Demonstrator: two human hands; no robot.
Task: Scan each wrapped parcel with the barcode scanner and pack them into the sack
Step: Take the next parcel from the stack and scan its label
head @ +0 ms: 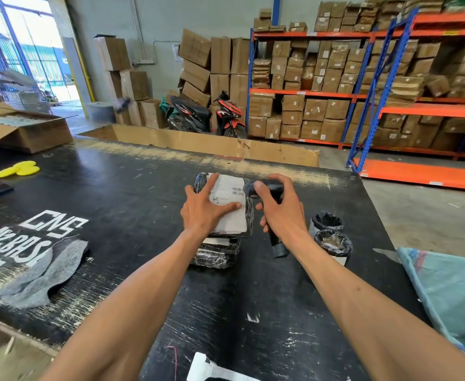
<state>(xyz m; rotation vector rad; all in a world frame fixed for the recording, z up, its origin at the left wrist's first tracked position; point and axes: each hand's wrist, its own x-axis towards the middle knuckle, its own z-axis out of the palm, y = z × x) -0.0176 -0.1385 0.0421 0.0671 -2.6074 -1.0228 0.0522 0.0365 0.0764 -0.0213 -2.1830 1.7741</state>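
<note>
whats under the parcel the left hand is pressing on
Under the top parcel, which the left hand presses flat, lies another black-wrapped parcel on the table. Only its near end shows; the rest, with most of its label, is covered.

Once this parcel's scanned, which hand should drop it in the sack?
Left hand: it already rests on the parcel. The right hand grips the scanner, though the sack lies to the right.

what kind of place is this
Most likely a warehouse packing station: orange-and-blue racks stacked with cardboard boxes, a labelled wrapped parcel on a worn black table, and a barcode scanner.
</note>
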